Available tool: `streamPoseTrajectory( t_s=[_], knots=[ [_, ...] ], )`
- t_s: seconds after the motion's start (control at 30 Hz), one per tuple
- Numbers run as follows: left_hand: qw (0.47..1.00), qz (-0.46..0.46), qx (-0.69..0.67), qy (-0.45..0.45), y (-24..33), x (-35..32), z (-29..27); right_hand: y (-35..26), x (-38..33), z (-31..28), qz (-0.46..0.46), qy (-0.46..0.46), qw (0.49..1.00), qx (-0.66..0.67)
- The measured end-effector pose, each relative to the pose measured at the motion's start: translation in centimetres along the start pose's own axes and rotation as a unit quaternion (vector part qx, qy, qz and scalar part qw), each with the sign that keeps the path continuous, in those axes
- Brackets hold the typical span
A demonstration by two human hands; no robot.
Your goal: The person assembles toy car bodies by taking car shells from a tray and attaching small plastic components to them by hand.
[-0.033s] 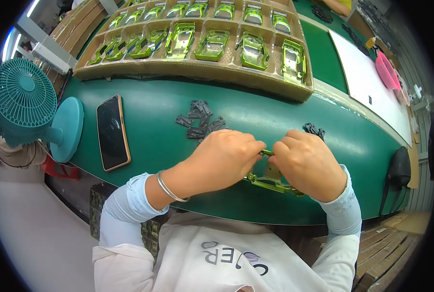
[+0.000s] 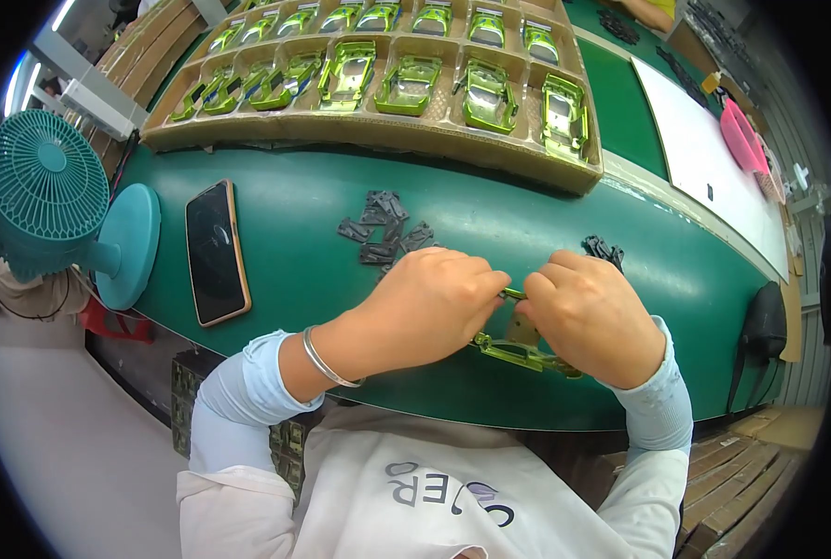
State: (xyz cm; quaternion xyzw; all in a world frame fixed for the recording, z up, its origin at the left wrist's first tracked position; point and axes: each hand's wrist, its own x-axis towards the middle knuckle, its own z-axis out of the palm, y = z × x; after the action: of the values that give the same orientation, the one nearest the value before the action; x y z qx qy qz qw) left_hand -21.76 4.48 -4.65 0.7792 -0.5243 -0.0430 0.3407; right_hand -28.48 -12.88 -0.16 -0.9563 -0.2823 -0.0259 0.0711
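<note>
Both hands are closed on one green toy car body [image 2: 513, 352] above the near part of the table. My left hand [image 2: 439, 303] grips its left side with fingers and thumb pinched together. My right hand [image 2: 592, 312] wraps round the right side, hiding much of the shell. Between the fingertips a narrow green edge shows; whether a small part is pinched there, I cannot tell. Just beyond my left hand lies a loose pile of flat dark grey plastic parts [image 2: 378, 228]. A smaller cluster of black parts [image 2: 604, 248] rests beyond my right hand.
A divided cardboard tray [image 2: 369, 137] of green car bodies stands across the back of the green table [image 2: 294, 186]. At left are a phone [image 2: 216, 256] and a teal fan [image 2: 52, 186]. A black bag-like item [image 2: 763, 326] hangs at the right edge.
</note>
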Motion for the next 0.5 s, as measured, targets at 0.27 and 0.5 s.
streamPoseTrajectory(
  t_s=[0.27,0.5],
  knots=[
    [0.997,0.05,-0.045,0.046,0.1,-0.5,0.3,-0.4,0.1,-0.8,-0.002,0.029,0.996,0.084],
    [0.99,0.068,0.067,0.107,-0.5,-0.2,0.4,0.0,0.1,-0.8,0.092,0.0,0.994,0.059]
  ],
)
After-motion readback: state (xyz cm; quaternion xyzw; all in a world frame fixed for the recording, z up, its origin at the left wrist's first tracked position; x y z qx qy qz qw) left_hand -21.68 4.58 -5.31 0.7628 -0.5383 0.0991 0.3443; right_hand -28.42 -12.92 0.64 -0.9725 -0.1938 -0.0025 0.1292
